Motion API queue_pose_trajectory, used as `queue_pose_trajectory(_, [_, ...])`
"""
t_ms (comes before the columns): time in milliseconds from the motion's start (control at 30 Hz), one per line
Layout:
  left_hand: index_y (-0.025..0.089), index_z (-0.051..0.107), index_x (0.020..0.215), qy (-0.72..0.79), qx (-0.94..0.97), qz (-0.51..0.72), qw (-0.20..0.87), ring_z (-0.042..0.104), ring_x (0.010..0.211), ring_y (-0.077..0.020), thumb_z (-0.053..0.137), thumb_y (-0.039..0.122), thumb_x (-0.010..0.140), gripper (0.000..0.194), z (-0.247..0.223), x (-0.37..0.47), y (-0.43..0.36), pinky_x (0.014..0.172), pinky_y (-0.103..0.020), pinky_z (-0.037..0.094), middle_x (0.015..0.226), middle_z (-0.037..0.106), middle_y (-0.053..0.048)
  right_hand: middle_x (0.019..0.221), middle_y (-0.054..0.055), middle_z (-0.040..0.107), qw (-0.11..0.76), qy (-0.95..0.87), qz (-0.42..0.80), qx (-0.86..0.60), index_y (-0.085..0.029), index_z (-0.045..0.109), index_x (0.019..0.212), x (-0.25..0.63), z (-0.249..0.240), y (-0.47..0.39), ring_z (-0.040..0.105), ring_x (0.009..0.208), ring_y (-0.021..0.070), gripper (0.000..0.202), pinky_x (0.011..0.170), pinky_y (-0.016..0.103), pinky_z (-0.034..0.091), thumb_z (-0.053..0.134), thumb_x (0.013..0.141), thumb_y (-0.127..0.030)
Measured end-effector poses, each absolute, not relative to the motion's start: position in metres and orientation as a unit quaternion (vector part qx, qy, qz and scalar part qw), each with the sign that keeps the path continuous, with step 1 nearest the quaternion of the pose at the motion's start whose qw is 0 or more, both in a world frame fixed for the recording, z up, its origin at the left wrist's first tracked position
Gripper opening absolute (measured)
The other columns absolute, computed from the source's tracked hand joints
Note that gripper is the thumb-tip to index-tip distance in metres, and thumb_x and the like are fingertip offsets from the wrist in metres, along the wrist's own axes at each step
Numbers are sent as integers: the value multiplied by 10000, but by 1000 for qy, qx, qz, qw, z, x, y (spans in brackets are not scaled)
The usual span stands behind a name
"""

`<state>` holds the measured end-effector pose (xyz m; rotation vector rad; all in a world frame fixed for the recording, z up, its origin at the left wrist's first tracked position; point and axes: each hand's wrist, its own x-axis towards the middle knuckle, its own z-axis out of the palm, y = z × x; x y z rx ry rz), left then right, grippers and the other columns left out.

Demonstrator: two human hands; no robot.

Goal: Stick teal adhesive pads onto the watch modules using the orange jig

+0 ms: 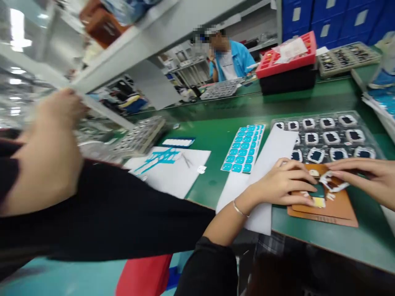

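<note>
My left hand (285,185) lies palm down with its fingers apart on an orange-brown pad (336,211). Its fingertips are at a dark green piece (317,191) with a yellow square (319,202) beside it. At the pad's right side, my right hand (370,172) pinches a white ring-shaped frame (333,188) tilted over the pad. Small white pieces (331,196) lie below the frame. Just behind both hands, a clear tray (336,127) holds rows of similar white frames with dark centres.
White sheets (262,164) and a teal sticker sheet (243,150) lie left of the tray. Farther left are a white board (185,176) and a neighbour's blurred arm (52,152). A red bin (286,55) stands behind; another person (231,61) sits across the green table (206,131).
</note>
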<state>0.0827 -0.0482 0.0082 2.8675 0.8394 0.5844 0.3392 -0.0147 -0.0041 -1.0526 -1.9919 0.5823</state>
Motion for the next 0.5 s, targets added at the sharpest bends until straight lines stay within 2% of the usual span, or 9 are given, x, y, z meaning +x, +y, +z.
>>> queue_pose_trajectory(100, [249, 705, 1080, 252, 938, 232, 53, 548, 1176, -209, 576, 492, 927, 314, 5, 80, -46, 1008, -381, 378, 1164, 726, -3, 1037, 35, 752, 381, -825, 196, -367, -273, 762, 981, 332, 6, -16, 706, 972, 251, 343, 892, 423, 560, 552, 944, -541])
queue_pose_trajectory(200, [243, 686, 1117, 238, 938, 247, 57, 542, 1168, -216, 575, 523, 918, 360, 4, 79, -47, 1004, -397, 377, 1170, 721, -16, 1128, 61, 719, 396, -831, 115, -373, -227, 708, 1032, 328, 9, -21, 669, 1056, 253, 225, 880, 415, 555, 563, 961, -384])
queue_pose_trajectory(267, [234, 677, 1135, 229, 937, 259, 54, 539, 1162, -228, 594, 519, 909, 374, 5, 80, -48, 992, -408, 378, 1174, 718, -28, 1085, 92, 708, 391, -835, 69, -381, -195, 671, 999, 329, 11, -28, 668, 1001, 266, 230, 815, 408, 561, 603, 932, -405])
queue_pose_trajectory(367, [227, 676, 1141, 221, 936, 267, 52, 540, 1141, -239, 608, 487, 910, 355, 5, 80, -48, 969, -418, 381, 1158, 720, -38, 976, 119, 678, 337, -850, 14, -403, -164, 616, 949, 330, 13, -40, 650, 896, 298, 349, 724, 422, 549, 669, 860, -498])
queue_pose_trajectory(500, [233, 683, 1114, 221, 937, 266, 48, 544, 1111, -234, 606, 475, 915, 323, 7, 80, -48, 952, -422, 385, 1139, 725, -33, 943, 121, 676, 297, -869, -18, -395, -140, 619, 902, 329, 13, -50, 630, 891, 299, 236, 750, 424, 538, 654, 876, -372])
